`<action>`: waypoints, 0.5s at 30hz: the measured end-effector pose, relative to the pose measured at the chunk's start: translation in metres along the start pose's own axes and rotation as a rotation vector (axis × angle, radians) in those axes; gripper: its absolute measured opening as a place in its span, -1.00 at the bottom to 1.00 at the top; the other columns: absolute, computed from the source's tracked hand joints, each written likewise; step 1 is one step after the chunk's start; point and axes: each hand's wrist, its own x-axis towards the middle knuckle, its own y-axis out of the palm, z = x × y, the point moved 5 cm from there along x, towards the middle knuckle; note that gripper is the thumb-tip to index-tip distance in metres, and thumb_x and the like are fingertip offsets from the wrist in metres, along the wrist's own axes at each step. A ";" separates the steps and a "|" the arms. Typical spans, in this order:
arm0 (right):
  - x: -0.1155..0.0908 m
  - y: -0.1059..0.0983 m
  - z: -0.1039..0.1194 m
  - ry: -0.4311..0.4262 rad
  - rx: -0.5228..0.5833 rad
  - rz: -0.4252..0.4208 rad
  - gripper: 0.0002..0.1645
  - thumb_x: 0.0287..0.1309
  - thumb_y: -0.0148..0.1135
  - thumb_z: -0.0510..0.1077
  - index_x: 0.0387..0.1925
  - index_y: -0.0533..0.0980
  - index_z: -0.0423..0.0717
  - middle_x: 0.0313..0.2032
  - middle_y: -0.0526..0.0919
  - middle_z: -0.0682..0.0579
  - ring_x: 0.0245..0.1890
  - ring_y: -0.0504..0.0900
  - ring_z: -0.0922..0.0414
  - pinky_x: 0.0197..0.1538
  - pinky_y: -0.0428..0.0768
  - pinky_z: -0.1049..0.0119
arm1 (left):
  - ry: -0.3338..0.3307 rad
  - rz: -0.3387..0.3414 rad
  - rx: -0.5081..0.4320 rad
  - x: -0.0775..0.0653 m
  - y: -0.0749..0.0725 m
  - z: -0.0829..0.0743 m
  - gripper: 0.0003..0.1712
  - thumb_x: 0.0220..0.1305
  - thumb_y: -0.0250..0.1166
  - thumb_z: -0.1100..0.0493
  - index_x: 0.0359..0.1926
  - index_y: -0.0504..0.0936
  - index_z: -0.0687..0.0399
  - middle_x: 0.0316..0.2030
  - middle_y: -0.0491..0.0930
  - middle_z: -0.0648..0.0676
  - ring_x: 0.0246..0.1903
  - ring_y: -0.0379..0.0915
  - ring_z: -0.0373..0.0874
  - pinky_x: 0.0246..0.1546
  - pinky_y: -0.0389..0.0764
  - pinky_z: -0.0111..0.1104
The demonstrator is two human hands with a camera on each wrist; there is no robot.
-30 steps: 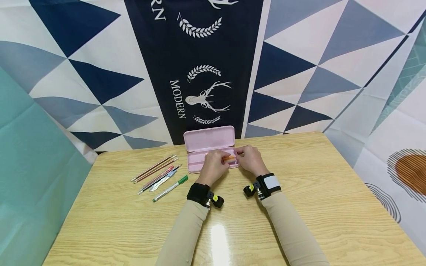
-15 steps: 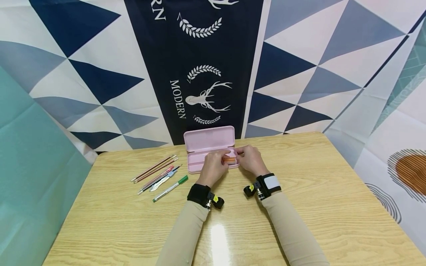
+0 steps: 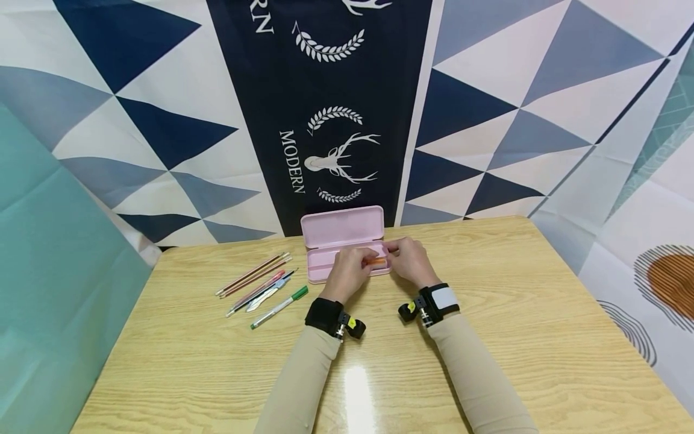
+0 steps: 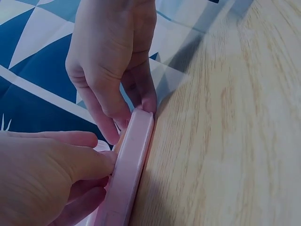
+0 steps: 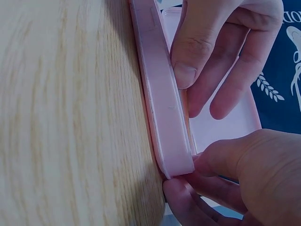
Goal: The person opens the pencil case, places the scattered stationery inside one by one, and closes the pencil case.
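An open pink pencil case (image 3: 320,275) stands near the back of the table, its lid (image 3: 343,227) raised. My left hand (image 3: 348,275) reaches into the case from the front. Thumb and fingers pinch a small orange strip-like piece (image 3: 377,261) lying along the inside of the front wall; most of it is hidden, so its kind I cannot tell. At the right end, my right hand (image 3: 410,263) grips the corner of the case between thumb and fingers. The right wrist view shows the front wall (image 5: 169,106) with the left thumb (image 5: 186,75) at its top edge.
Left of the case lie several pencils (image 3: 252,276), a silver and light-blue tool (image 3: 267,296) among pens, and a green-capped pen (image 3: 279,308). Patterned cloth (image 3: 461,120) hangs right behind the table's back edge.
The orange piece has gone from slightly tilted to level and sits a little lower, nearer the front wall. Both hands stay almost in place.
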 end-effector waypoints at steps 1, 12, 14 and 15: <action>0.000 0.000 0.000 0.001 0.001 0.001 -0.61 0.20 0.31 -0.27 0.08 0.66 -0.14 0.08 0.72 -0.22 0.00 0.66 -0.08 -0.04 0.65 0.05 | -0.001 -0.001 0.003 0.000 0.000 0.000 -0.63 0.11 0.39 0.41 -0.05 0.78 0.06 -0.17 0.80 0.02 -0.22 0.63 -0.19 -0.12 0.69 -0.30; 0.000 0.001 -0.001 0.003 0.000 0.006 -0.59 0.18 0.30 -0.31 0.09 0.66 -0.13 0.10 0.71 -0.22 -0.02 0.65 -0.07 -0.09 0.61 0.12 | -0.002 -0.023 -0.021 -0.002 0.001 0.002 -0.70 0.15 0.41 0.37 -0.07 0.79 0.09 -0.15 0.81 0.04 -0.10 0.69 -0.16 -0.01 0.70 -0.28; 0.000 0.001 -0.001 0.001 -0.002 0.005 -0.59 0.19 0.30 -0.31 0.09 0.66 -0.14 0.10 0.71 -0.22 -0.02 0.64 -0.07 -0.08 0.61 0.11 | -0.005 -0.025 -0.021 -0.002 0.001 0.002 -0.71 0.16 0.41 0.36 -0.07 0.79 0.10 -0.15 0.81 0.04 -0.08 0.69 -0.16 0.00 0.70 -0.27; 0.000 0.001 -0.001 0.000 -0.002 0.005 -0.59 0.18 0.30 -0.31 0.09 0.66 -0.14 0.10 0.71 -0.23 -0.03 0.64 -0.07 -0.08 0.61 0.11 | -0.004 -0.027 -0.022 -0.002 0.001 0.002 -0.71 0.16 0.41 0.36 -0.07 0.79 0.10 -0.15 0.81 0.04 -0.08 0.69 -0.16 0.00 0.70 -0.27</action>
